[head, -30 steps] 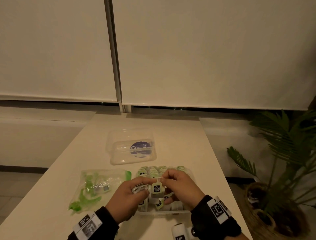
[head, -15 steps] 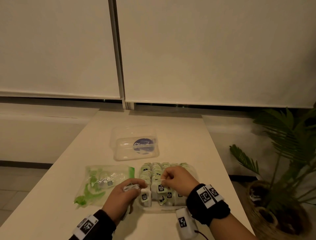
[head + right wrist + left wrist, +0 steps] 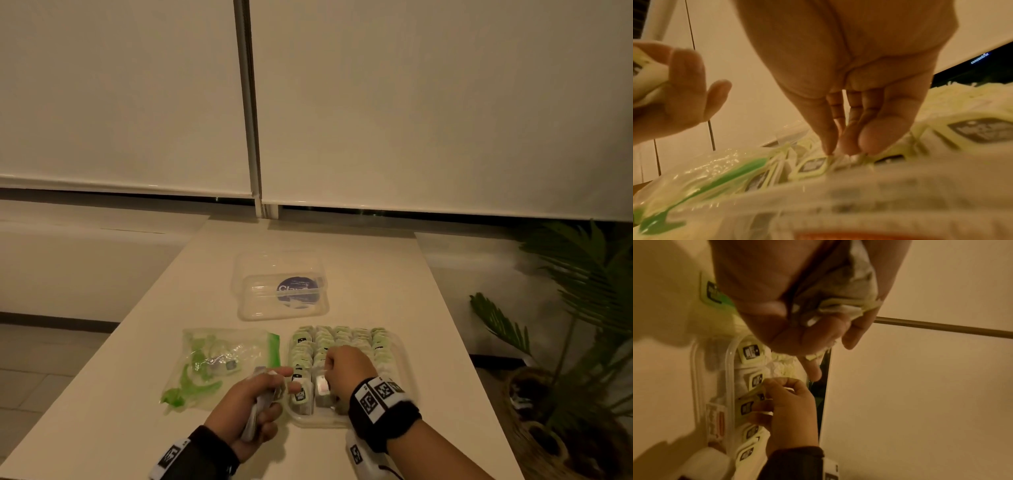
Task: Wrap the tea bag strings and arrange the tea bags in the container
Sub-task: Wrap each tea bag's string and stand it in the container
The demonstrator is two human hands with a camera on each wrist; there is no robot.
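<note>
A clear container point(image 3: 399, 356) near the table's front holds rows of green-tagged tea bags point(image 3: 342, 337). My right hand point(image 3: 330, 371) reaches into its near rows. In the right wrist view, thumb and fingers of the right hand point(image 3: 840, 150) pinch the top of one tea bag point(image 3: 845, 159) standing among the others. My left hand point(image 3: 277, 390) stays just left of the container and grips a bundle of tea bags point(image 3: 260, 407). The left wrist view shows that bundle point(image 3: 844, 288) crumpled in the left hand point(image 3: 824, 340). No string is visible.
The container's clear lid point(image 3: 281, 286) with a blue label lies farther back. A clear zip bag point(image 3: 222, 363) with green parts lies left of the container. A potted plant point(image 3: 582, 325) stands on the floor beyond the table's right edge.
Both hands held one tea bag together above the container. Now they have parted: the right hand has gone down into the container with it, and the left has drawn back left with its bundle.
</note>
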